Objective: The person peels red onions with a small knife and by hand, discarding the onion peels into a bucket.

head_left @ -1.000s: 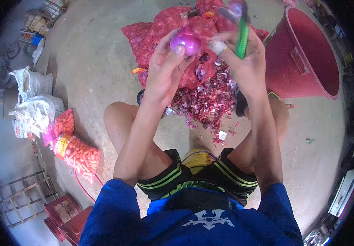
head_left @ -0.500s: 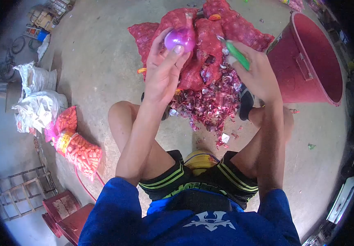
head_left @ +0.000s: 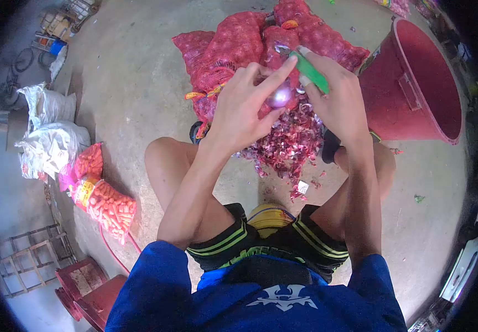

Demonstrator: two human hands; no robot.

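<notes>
A shiny purple onion (head_left: 280,97) is gripped in my left hand (head_left: 243,105), its fingers curved around the far side and the thumb below. My right hand (head_left: 338,91) is closed around the green handle of a small knife (head_left: 312,73). The blade end points toward the onion's top, close to my left fingertips. Both hands are near each other above a heap of red onion skins (head_left: 286,146) on the floor. Behind them lie red mesh sacks of onions (head_left: 238,41), partly covered by my hands.
A large red tub (head_left: 383,105) stands at the right. On the left are white sacks (head_left: 56,144) and a clear bag of carrots (head_left: 109,205). Red containers (head_left: 84,279) sit at the lower left by a metal rack (head_left: 28,260). A yellow seat (head_left: 271,217) shows between the legs.
My left hand has brought the onion right and down and turned over, so its back now shows. The knife in my right hand has moved left, up to the onion.
</notes>
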